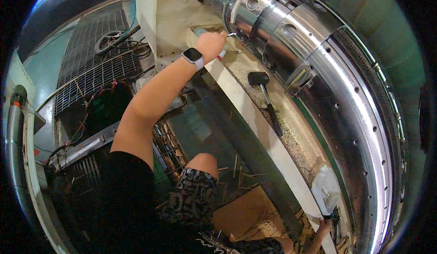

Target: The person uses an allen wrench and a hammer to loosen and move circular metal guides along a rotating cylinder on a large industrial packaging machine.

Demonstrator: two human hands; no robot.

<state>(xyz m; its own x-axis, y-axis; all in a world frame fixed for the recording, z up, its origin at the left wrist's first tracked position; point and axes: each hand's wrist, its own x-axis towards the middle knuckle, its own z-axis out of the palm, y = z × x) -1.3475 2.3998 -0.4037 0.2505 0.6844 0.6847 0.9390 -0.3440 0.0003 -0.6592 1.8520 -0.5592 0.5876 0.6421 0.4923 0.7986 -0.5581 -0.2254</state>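
My left hand [211, 46], with a watch [192, 56] on its wrist, reaches to the far end of a long shiny metal cylinder [314, 35]. Its fingers are closed on a thin metal tool [231, 35], whose bright tip points at the cylinder's lower side; its exact kind is hidden. Far to the right and near, my right hand [324, 227] rests at the edge of the pale beam. Its fingers close round something dark beside a crumpled clear plastic bag [326, 190]. Between the hands, a black-headed mallet [261, 86] lies on the ledge.
A pale beam [255, 112] runs along the ledge below the cylinder. Wood scraps and cardboard [250, 213] lie on the floor by my knees. To the left are a metal grating [93, 53], a coiled hose [109, 40] and loose cables. A metal bracket [300, 78] sticks out from the cylinder.
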